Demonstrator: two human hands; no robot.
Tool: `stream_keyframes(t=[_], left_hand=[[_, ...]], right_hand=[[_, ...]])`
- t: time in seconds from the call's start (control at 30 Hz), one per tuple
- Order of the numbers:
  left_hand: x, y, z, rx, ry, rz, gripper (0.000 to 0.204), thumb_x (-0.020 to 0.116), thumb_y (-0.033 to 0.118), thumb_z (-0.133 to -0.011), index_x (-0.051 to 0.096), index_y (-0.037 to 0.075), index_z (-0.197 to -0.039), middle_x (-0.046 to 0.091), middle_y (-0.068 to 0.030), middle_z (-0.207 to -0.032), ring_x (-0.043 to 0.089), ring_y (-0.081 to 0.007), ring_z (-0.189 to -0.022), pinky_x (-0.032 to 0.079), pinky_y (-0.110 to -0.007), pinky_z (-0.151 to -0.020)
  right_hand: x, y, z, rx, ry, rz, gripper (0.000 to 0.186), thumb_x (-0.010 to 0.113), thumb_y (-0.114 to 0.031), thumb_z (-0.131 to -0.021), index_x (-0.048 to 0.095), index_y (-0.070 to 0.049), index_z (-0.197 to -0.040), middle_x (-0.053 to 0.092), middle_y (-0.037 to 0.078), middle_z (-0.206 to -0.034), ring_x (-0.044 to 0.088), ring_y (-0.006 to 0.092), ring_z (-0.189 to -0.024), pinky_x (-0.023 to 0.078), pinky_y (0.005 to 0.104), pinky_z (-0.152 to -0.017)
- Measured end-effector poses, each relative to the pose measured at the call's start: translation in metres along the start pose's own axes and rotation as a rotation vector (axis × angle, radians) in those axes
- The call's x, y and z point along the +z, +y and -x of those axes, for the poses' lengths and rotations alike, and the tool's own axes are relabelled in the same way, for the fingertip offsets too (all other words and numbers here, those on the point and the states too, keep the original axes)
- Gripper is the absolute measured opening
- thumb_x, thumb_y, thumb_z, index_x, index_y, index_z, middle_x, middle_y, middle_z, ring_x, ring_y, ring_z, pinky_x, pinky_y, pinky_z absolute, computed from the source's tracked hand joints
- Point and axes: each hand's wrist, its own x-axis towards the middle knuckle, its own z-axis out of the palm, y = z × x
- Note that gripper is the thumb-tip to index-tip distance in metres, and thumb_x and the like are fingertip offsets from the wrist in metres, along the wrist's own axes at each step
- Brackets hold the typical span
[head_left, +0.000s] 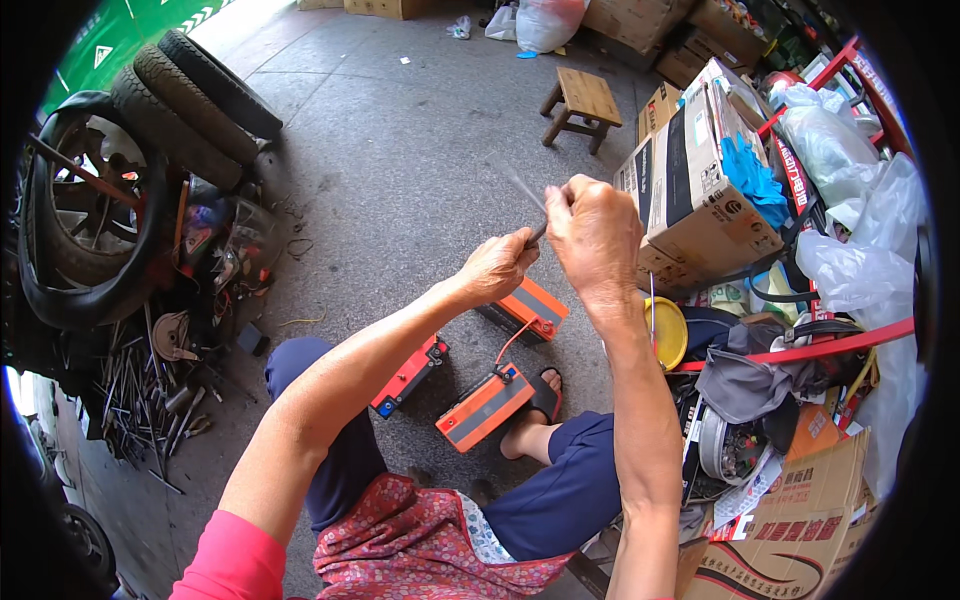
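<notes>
A slender dark piece (529,195) is held up beyond the front orange battery (487,408), above the floor (400,150). It is pinched at the fingertips of the left hand (498,267) and gripped in the closed right hand (597,232), the two hands almost meeting; its far end is blurred, so whether it is a tool or a strip cannot be told. Behind the front orange battery stands a rear orange battery (530,305), joined to it by a red lead (503,345); to its left lies a red battery (410,378).

For good control, the slender dark piece is best gripped close to where it is worked, with the left hand kept steady and force applied gradually. If it is metal, it should be kept well clear of the battery terminals, and the red lead should not be snagged.
</notes>
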Motion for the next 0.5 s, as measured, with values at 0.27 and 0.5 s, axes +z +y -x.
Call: stream_keyframes(t=[0.27, 0.5], left_hand=[[-0.006, 0.020, 0.002, -0.126, -0.035, 0.005, 0.020, 0.054, 0.023, -0.099, 0.055, 0.003, -0.102, 0.063, -0.0222, -0.078, 0.062, -0.0434, -0.076, 0.045, -0.051, -0.068], [-0.007, 0.008, 0.001, -0.083, -0.014, 0.024, 0.017, 0.054, 0.021, -0.099, 0.055, 0.004, -0.101, 0.062, -0.0213, -0.075, 0.062, -0.0437, -0.074, 0.044, -0.051, -0.066]], right_hand=[[-0.010, 0.013, 0.010, -0.394, 0.018, 0.254, 0.020, 0.065, -0.005, -0.082, 0.069, -0.007, -0.101, 0.070, 0.013, -0.092, 0.070, 0.0277, -0.088, 0.054, 0.0387, -0.080], [-0.014, -0.002, 0.012, -0.190, -0.313, 0.331, 0.027, 0.066, 0.001, -0.079, 0.069, -0.005, -0.106, 0.069, 0.013, -0.107, 0.065, 0.0267, -0.105, 0.054, 0.0395, -0.085]])
